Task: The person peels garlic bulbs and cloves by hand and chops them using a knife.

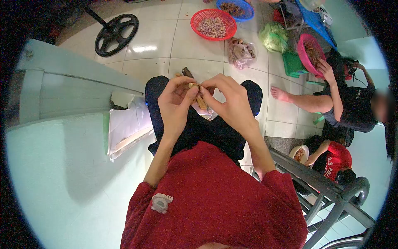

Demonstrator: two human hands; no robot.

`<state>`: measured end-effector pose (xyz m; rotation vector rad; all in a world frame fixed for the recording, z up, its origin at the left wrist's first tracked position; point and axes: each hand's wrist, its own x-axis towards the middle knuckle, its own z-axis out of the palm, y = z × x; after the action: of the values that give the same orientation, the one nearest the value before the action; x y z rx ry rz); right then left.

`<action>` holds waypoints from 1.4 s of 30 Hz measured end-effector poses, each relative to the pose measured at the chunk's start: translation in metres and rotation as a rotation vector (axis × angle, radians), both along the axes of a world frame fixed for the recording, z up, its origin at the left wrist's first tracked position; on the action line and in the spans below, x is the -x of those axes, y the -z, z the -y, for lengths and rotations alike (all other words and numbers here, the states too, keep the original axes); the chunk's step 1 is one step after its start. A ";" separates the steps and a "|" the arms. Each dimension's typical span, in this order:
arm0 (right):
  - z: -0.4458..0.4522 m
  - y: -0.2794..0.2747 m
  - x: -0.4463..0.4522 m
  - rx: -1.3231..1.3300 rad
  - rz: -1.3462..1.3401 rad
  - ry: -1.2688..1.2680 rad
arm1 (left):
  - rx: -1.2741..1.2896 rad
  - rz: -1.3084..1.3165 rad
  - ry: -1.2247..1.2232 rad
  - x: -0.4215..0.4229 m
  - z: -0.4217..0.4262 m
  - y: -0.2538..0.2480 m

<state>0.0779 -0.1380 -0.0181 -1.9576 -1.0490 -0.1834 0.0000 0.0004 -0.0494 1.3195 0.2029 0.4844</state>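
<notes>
My left hand (pixel 176 99) and my right hand (pixel 226 97) meet above my lap, with thumbs and fingertips pinched together. Between them is a small pale bulb (pixel 192 85), too small to tell whether it is shallot or garlic. Just under the fingers shows a yellow-brown stick-like piece (pixel 201 102), perhaps a wooden handle. Past my left fingertips sticks out a dark flat blade-like piece (pixel 187 72). My hands hide whether these two join. Something whitish and shiny lies between my knees, mostly covered.
On the tiled floor ahead stand a red basket (pixel 213 17) of shallots, a blue basket (pixel 245 15) and plastic bags (pixel 241 53). Two people sit at right, one with a pink basket (pixel 302 47), one with a pale bowl (pixel 293 155). A black metal rail (pixel 306 176) runs beside my right arm.
</notes>
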 end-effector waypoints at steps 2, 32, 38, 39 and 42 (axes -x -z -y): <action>-0.001 -0.004 0.003 -0.035 -0.247 -0.012 | 0.023 0.027 0.005 0.000 0.001 -0.003; 0.002 0.036 -0.005 -0.259 -0.781 0.020 | 0.216 0.069 -0.149 0.004 -0.006 0.003; -0.014 0.183 -0.037 0.200 -0.582 0.141 | 0.219 0.060 -0.249 0.014 -0.020 0.020; -0.022 0.216 -0.042 0.200 -0.586 0.133 | 0.179 0.070 -0.245 0.015 -0.021 0.022; -0.043 0.283 -0.044 0.343 -0.447 0.111 | 0.079 0.070 -0.268 0.017 -0.018 0.016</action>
<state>0.1214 -0.0953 -0.3014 -2.2242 -0.7087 0.3836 -0.0167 0.0189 -0.0653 1.2014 0.3400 0.7413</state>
